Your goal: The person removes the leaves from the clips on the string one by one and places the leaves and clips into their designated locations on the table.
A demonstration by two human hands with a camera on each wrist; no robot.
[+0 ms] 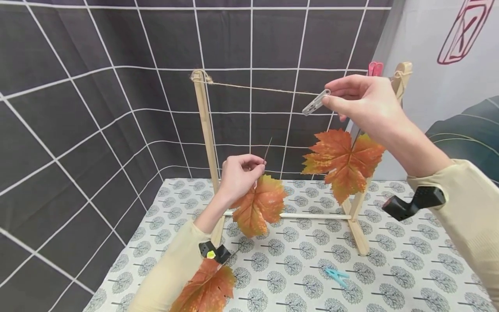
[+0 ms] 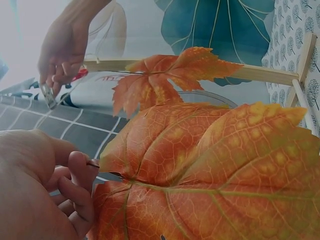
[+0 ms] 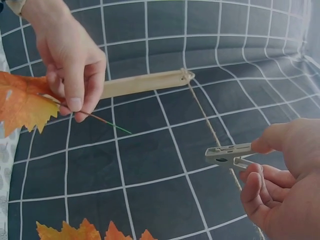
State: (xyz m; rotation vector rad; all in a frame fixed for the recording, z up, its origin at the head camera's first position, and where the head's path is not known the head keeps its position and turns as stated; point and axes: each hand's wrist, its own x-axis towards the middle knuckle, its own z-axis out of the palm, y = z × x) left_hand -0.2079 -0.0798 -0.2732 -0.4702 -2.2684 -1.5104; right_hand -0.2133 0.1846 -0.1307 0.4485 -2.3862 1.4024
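My left hand [image 1: 241,177] pinches the thin stem of an orange maple leaf [image 1: 260,207] between thumb and fingertips. The leaf hangs below that hand, and the stem's green tip [image 3: 122,129] sticks out past the fingers in the right wrist view. Higher up, my right hand [image 1: 366,97] grips a light grey clothespin [image 1: 314,104] at its handle end. In the head view this clothespin overlaps the twine [image 1: 253,88] stretched between two wooden posts. A second maple leaf [image 1: 343,162] hangs below my right hand, near the right post.
A pink clothespin [image 1: 375,68] sits by the top of the right post [image 1: 402,78]. The left post [image 1: 206,125] stands at the twine's other end. On the tree-patterned tablecloth [image 1: 290,255] lie a blue clothespin [image 1: 337,276] and another maple leaf [image 1: 208,288], partly under my left forearm.
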